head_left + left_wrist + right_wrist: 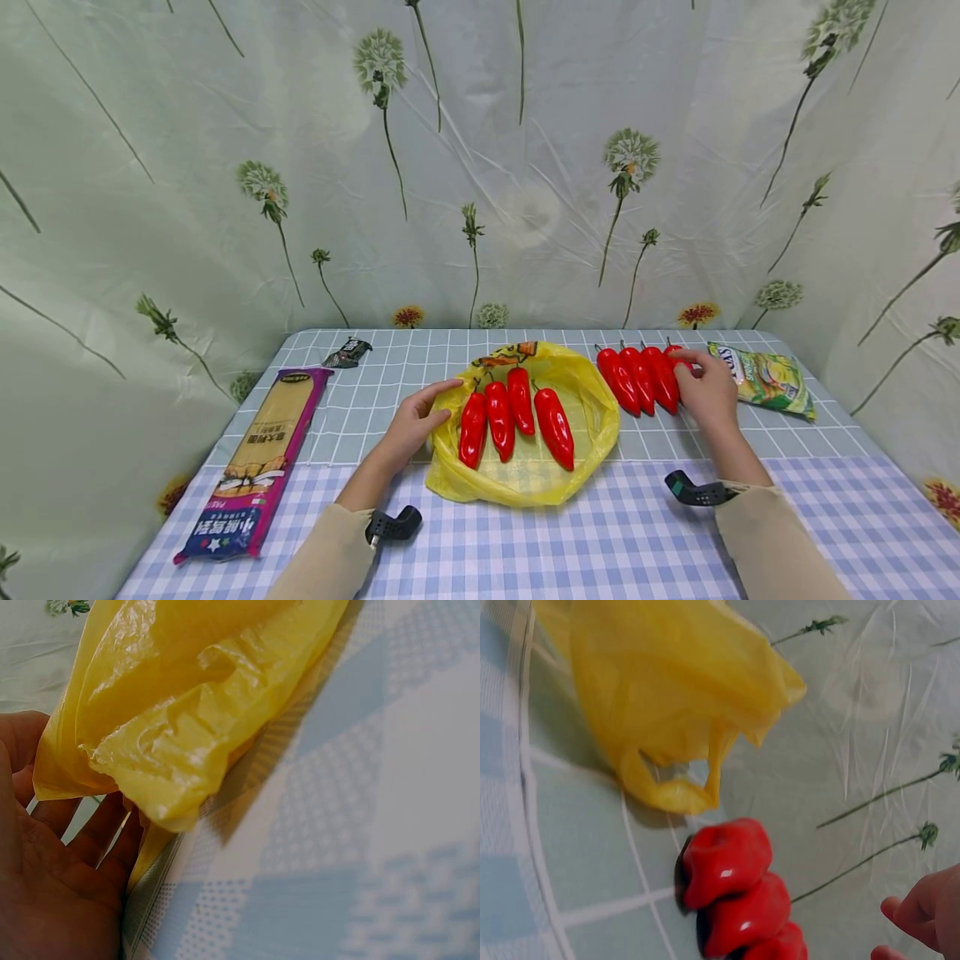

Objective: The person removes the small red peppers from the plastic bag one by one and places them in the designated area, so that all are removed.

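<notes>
Head view: a yellow bag of red peppers between the hands.

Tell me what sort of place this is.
Probably a staged tabletop set: a dandelion-print sheet hangs behind, checked cloth lies below, and red peppers sit in a yellow bag.

In the middle of the frame, four peppers lie in the bag; to its right is a pepper row, then the snack packet; at lower left, the pasta packet, a wrapper near its upper end
</notes>
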Available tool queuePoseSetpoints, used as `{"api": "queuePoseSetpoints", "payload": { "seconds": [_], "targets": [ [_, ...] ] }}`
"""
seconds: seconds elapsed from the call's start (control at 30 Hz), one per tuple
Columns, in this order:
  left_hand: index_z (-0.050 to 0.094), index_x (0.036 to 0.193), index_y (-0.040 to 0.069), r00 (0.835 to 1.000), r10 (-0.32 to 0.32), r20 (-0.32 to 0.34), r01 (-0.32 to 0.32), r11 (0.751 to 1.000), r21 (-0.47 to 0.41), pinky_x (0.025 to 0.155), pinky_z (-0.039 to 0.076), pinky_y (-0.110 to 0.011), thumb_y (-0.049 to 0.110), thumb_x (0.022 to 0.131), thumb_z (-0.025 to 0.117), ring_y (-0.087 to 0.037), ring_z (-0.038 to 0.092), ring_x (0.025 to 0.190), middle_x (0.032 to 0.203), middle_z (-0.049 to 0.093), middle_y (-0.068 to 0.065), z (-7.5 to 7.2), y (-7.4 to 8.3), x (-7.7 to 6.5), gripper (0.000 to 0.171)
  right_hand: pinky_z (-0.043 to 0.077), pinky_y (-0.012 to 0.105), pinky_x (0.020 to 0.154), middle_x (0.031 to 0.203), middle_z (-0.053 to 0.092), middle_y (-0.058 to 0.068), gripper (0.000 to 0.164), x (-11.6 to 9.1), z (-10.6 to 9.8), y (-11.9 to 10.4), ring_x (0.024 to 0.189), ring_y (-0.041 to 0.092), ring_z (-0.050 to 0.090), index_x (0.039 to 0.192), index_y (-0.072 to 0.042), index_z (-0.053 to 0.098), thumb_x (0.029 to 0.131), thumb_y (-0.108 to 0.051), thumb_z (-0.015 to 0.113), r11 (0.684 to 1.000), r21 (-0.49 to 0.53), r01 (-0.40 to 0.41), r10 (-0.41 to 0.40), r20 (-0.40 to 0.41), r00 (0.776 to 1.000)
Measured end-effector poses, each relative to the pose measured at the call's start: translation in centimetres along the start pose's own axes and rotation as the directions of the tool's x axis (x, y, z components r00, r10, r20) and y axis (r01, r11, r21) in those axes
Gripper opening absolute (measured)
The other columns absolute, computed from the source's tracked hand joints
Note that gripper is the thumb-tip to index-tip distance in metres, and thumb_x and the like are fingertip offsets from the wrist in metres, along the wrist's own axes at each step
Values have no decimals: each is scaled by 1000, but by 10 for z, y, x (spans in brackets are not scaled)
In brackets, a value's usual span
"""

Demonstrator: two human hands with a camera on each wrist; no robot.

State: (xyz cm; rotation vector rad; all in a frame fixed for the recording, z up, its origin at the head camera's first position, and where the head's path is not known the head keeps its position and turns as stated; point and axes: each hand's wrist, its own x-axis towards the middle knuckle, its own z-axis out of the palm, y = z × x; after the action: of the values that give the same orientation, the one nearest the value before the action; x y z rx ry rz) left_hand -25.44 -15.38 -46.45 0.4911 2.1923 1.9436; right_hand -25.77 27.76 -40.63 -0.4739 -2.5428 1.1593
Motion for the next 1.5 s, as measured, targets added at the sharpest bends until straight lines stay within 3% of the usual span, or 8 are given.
{"api": "queuePoseSetpoints", "payload": {
  "seconds": [0.1,0.27,0.63,1.1,1.5],
  "targets": [
    [52,145,12,1000,-2,0,2,1000,-2,100,50,-17,9,98,55,-34,42,142,156,43,-12,0,0,0,47,47,29,74,139,51,22,40,-2,1,-6,119,37,48,132,-8,62,97,-20,48,1000,18,-9,9,8,1000],
    [52,145,12,1000,-5,-3,5,1000,0,100,51,-18,9,98,55,-34,43,142,156,43,-12,0,0,0,47,51,41,88,142,49,20,39,-7,5,-13,126,38,47,134,-10,60,99,-21,47,999,37,2,-3,31,1000],
    [52,145,12,1000,0,0,0,1000,3,100,50,-17,10,98,56,-34,42,142,156,43,-12,0,0,0,47,57,52,94,142,49,20,39,-20,11,-29,127,40,49,135,-10,58,97,-19,55,989,80,127,-134,85,987],
    [53,144,13,1000,-9,-8,9,1000,12,101,49,-17,11,97,57,-33,43,142,156,44,-11,-1,-1,1,47,57,54,92,139,54,17,40,-38,23,-44,123,37,54,133,-11,58,94,-14,63,961,113,253,-269,150,951],
    [52,145,13,1000,-9,-8,10,1000,12,101,50,-17,11,97,57,-33,43,142,156,44,-11,0,-1,1,48,61,45,87,130,59,15,37,-50,37,-51,115,35,63,129,-8,60,92,-10,66,913,162,374,-403,209,891]
  ]
}}
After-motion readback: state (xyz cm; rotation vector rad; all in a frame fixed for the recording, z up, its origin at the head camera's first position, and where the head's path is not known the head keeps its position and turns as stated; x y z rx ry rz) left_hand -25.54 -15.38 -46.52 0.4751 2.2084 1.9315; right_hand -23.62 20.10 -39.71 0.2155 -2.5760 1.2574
